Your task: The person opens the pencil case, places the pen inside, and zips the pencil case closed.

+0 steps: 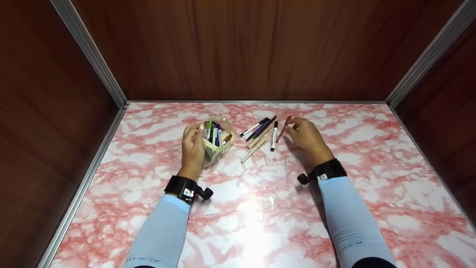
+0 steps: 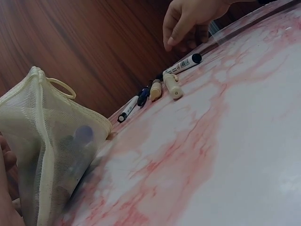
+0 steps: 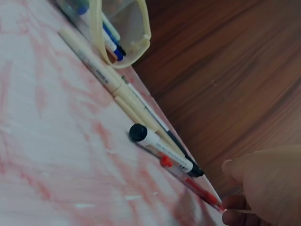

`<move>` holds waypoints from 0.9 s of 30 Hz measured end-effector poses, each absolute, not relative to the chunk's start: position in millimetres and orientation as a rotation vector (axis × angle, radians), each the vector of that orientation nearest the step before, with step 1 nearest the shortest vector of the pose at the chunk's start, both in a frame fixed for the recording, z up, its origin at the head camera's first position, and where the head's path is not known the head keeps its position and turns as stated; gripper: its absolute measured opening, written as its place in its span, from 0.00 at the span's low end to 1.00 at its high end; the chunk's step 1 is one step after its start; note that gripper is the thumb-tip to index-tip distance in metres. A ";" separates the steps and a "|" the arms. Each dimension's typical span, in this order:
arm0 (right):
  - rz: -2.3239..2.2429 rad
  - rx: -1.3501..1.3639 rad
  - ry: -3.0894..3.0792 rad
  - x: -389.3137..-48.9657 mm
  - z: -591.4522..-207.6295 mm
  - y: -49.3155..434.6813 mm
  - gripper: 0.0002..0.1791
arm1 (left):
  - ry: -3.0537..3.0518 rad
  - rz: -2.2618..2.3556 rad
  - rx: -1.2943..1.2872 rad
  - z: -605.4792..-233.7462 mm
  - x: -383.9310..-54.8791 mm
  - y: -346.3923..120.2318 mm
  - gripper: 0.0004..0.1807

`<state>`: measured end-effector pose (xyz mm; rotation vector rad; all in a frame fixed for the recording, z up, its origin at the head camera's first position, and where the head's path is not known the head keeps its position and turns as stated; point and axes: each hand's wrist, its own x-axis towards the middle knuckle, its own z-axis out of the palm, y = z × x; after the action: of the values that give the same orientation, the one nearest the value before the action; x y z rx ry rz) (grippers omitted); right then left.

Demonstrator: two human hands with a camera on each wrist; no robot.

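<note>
My left hand (image 1: 193, 145) grips the side of a cream mesh pouch (image 2: 61, 141) at the left of the pens. The pouch stands with its mouth up, and several pens and markers (image 1: 215, 134) show inside. To the right, my right hand (image 1: 305, 136) has its fingertips at the far end of a red pen (image 3: 188, 183), pinching it. The pen's other end points toward me, beside a white marker (image 1: 274, 136) with black ends. In the left wrist view the pouch hides part of the left hand's fingers.
Between the hands lie cream pens (image 1: 254, 151), dark pens (image 1: 262, 128) and a white pen (image 1: 251, 129), slanting side by side. A brown wood-grain panel (image 1: 238, 52) rises behind the red-and-white marbled table (image 1: 238, 208), with side panels at left and right.
</note>
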<state>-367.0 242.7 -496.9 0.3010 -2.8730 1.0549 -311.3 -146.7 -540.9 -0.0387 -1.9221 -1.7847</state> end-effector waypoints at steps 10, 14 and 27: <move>0.795 0.427 -2.988 -370.8 -506.7 239.1 0.24 | -1.922 -1.792 -0.036 -539.5 -310.0 -146.2 0.15; 0.741 0.433 -3.014 -368.7 -506.6 238.7 0.23 | -1.910 -1.757 -0.051 -540.0 -310.9 -145.7 0.15; 0.785 0.303 -3.041 -365.7 -505.8 240.1 0.15 | -1.918 -1.768 -0.030 -537.9 -309.9 -145.4 0.14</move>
<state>-365.7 240.1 -505.8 0.3030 -3.0405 0.7848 -309.9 -145.4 -537.9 -0.0295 -1.9184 -1.7681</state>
